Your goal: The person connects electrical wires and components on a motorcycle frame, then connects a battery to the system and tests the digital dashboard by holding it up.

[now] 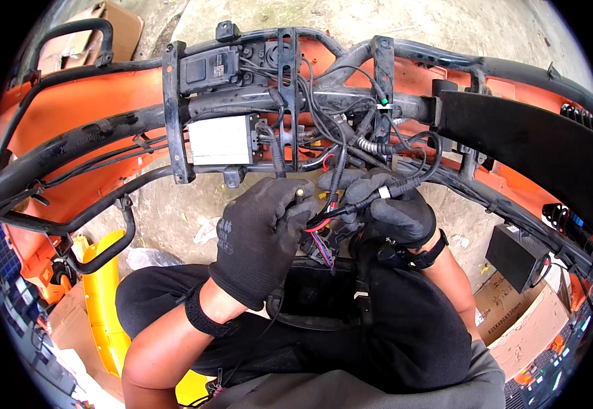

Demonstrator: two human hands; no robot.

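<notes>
Both hands wear dark grey gloves below an open vehicle frame [119, 123]. My left hand [252, 238] has its fingers closed on a small black cable connector [300, 193] with a brass-coloured end. Just to its right, my right hand [395, 215] grips a bundle of black cables [357, 204], one with a white band. Red and blue wires [320, 245] dangle between the hands. Above them are a silver control box [220, 140], a black component [211, 70] and more tangled wiring with a green-capped lead [383, 100], all among the black tubes and brackets.
Orange body panels [92, 92] lie behind the tubes, a yellow panel [102, 307] at lower left. Cardboard boxes stand at top left [82, 41] and lower right [528, 320]. A black box [514, 252] sits at right, a dark curved plate [528, 129] above it, over the concrete floor [432, 27].
</notes>
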